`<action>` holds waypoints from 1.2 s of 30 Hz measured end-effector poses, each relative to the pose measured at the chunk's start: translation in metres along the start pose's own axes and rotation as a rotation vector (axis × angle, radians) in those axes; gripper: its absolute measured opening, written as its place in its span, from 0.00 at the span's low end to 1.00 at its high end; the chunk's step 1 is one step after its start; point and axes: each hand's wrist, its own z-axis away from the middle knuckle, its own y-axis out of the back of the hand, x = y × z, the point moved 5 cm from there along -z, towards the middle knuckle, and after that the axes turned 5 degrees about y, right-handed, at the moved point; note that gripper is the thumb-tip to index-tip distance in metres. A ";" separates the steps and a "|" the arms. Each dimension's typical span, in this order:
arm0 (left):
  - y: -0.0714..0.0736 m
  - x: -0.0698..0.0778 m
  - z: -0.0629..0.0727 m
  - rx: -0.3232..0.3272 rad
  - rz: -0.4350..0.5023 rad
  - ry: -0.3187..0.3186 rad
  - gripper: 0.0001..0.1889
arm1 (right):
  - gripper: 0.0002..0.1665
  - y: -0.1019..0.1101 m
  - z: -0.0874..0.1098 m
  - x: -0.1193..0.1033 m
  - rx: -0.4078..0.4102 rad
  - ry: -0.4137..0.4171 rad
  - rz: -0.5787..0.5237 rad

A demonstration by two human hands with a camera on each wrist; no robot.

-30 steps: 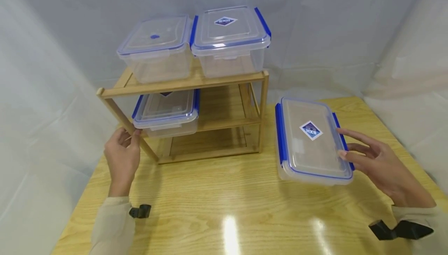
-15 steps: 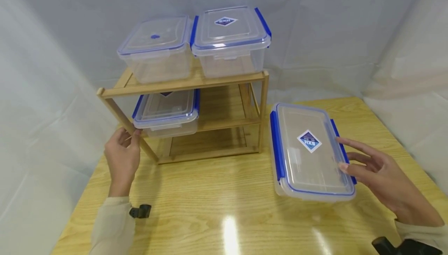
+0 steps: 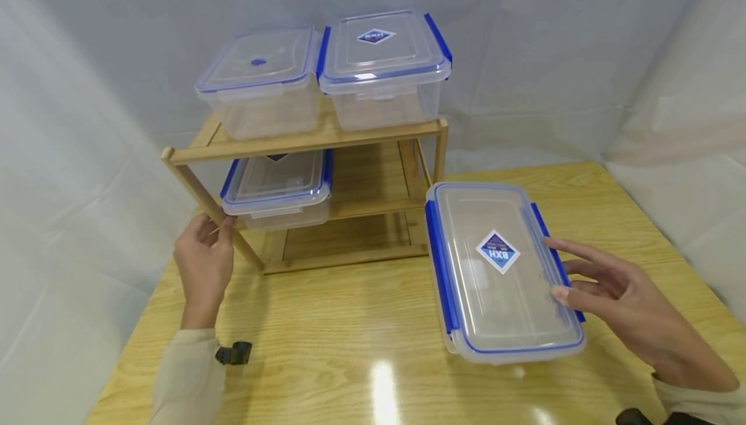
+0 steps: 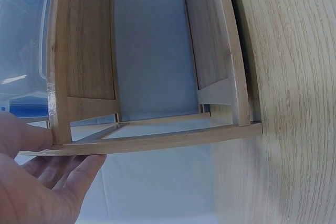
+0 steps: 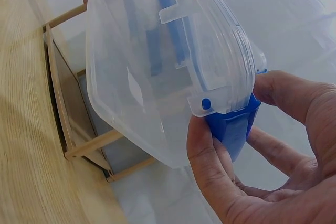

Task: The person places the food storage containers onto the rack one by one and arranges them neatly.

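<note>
My right hand (image 3: 612,302) grips a clear lidded food container (image 3: 501,302) by its blue-clipped right side. Thumb and fingers lie on either side of the blue clip (image 5: 233,124) in the right wrist view. The container is raised off the table, its lid facing up with a diamond label. At the left, my left hand (image 3: 205,260) pinches the front left post (image 4: 157,141) of the wooden rack (image 3: 350,260), thumb on one side and fingers on the other. On the middle shelf, next to that hand, sits a second container (image 3: 280,185) with blue clips.
Two larger clear containers, a left one (image 3: 256,75) and a right one (image 3: 384,62), stand on the rack's top shelf. Bare wood shows on the middle shelf's right half. The rack stands on a wooden table (image 3: 326,347) with pale sheeting (image 3: 536,75) behind.
My right hand has brought the held container leftward and nearer to me, so it now overlaps the rack's front right corner in view. The left hand has stayed on the post.
</note>
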 end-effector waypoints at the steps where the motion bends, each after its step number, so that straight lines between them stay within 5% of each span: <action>1: 0.000 0.000 0.000 0.001 -0.001 -0.002 0.16 | 0.37 -0.002 0.000 -0.001 -0.009 0.008 -0.002; 16: 0.000 -0.001 0.001 -0.003 -0.005 0.009 0.17 | 0.37 -0.035 -0.014 -0.021 -0.057 -0.021 0.044; 36: -0.001 0.000 0.004 0.029 -0.023 -0.044 0.16 | 0.37 -0.089 -0.064 -0.047 -0.097 0.010 0.096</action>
